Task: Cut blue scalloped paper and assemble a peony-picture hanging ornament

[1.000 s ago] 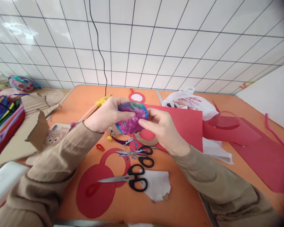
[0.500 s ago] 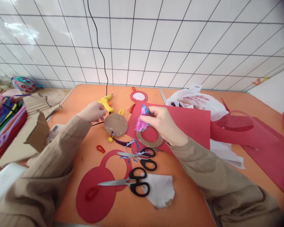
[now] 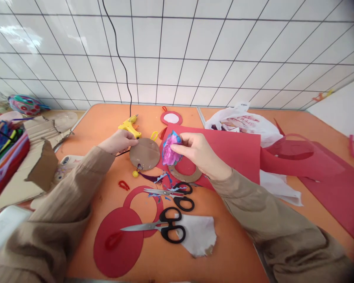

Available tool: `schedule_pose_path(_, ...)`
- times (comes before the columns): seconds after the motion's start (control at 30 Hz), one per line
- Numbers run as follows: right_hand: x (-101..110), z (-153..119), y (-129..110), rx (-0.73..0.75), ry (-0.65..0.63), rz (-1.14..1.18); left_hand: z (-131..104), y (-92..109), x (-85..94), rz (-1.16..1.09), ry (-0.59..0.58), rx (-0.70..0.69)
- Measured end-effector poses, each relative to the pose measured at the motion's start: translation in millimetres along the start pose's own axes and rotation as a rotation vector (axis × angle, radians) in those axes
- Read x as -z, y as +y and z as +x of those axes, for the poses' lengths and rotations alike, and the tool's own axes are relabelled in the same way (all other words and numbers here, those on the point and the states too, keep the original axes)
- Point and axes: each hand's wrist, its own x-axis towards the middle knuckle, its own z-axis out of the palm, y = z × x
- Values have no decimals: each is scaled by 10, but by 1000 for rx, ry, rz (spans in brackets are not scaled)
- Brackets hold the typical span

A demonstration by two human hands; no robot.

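My left hand [image 3: 121, 142] has its fingertips at the upper left edge of a round brown cardboard disc [image 3: 145, 154]. Its fingers are pressed together on that edge. The disc has a yellow loop [image 3: 154, 136] at its top and a yellow bead [image 3: 135, 173] with a dark purple tassel [image 3: 149, 177] below. In my right hand [image 3: 194, 151], a shiny pink and blue cutout [image 3: 171, 150] is pinched between thumb and fingers. Beneath that hand lies a cardboard ring [image 3: 185, 177]. Just behind my left hand rests a yellow glue gun [image 3: 130, 126] with a black cable.
Two black-handled scissors [image 3: 172, 225] lie in front, beside a white scrap [image 3: 199, 236] and a red paper disc [image 3: 118, 241]. Red sheets [image 3: 233, 153] and a white plastic bag [image 3: 247, 122] are on the right. Cardboard [image 3: 20, 177], a phone [image 3: 66, 167] and coloured strips [image 3: 10, 157] sit left.
My left hand has moved right onto the cardboard disc, which is slightly turned. The pink and blue cutout has turned in my right hand and shows more of its face.
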Motion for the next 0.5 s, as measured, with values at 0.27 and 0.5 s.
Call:
schedule_pose_path(0.27,85,-60,-171,64,-29,57,-151,141,-71,-228,-41,-7)
schedule_pose_path(0.5,46,-246,-351,233,-35,-383,-202,62,-317,-630,-143,29)
